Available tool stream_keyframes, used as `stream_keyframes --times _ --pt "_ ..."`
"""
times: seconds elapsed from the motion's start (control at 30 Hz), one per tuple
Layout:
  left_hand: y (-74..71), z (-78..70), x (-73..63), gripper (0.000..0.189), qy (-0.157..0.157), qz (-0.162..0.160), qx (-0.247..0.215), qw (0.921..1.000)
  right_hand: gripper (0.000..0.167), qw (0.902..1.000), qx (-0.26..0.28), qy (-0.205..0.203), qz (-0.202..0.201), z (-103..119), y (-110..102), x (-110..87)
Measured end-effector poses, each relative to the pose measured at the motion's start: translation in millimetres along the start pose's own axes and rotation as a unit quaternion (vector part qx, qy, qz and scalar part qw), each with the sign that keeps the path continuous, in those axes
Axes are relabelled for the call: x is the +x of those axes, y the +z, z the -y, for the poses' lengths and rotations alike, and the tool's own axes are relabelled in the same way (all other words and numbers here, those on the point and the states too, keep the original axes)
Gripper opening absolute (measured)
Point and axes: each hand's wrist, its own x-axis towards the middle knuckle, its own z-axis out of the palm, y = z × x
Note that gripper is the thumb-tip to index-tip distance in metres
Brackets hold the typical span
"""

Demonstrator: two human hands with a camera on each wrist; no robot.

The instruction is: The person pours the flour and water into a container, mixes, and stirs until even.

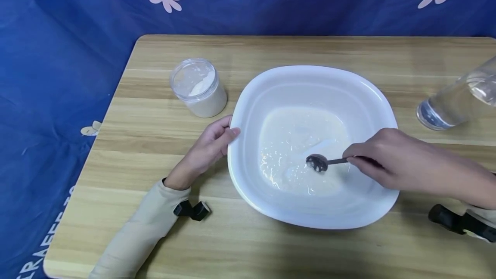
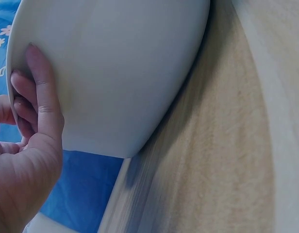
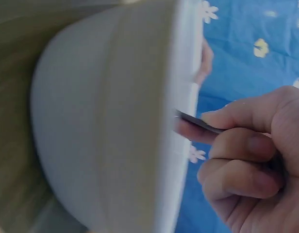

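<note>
A large white basin [image 1: 310,212] stands on the wooden table, with a whitish wet mixture [image 1: 286,141] spread over its bottom. My left hand [image 1: 211,143] grips the basin's left rim, thumb on top and the other fingers under the lip, as the left wrist view shows from outside. Inside the basin, my right hand [image 1: 381,158] pinches the handle of a dark metal spoon [image 1: 317,163]. The spoon's bowl points left, low over the mixture, with bits of white on it. In the right wrist view the spoon's handle [image 3: 200,122] lies between thumb and fingers, and the basin wall hides its bowl.
A clear open jar [image 1: 205,98] of white powder stands left of the basin, near its upper rim. To the right is a tall clear vessel [image 1: 445,102] with water. A blue flowered cloth [image 1: 271,3] hangs behind the table's [image 1: 155,158] back edge and along its left side.
</note>
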Motion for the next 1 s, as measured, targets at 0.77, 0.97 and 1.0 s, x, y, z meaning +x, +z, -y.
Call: stream_keyframes --times 0.77,0.97,1.0 --pt "-0.3 1.2 3.2 0.027 0.007 0.007 0.005 0.9999 0.024 0.9995 0.025 0.003 -0.019 -7.4 14.7 21.3" --pt "-0.2 1.9 2.8 0.026 0.009 0.009 0.006 0.9999 0.025 0.9962 0.084 -0.023 0.001 -1.3 20.7 27.7" --pt "0.0 2.1 2.7 0.026 0.009 0.009 0.005 0.9999 0.024 0.9953 0.092 -0.027 0.011 -0.4 22.7 28.8"
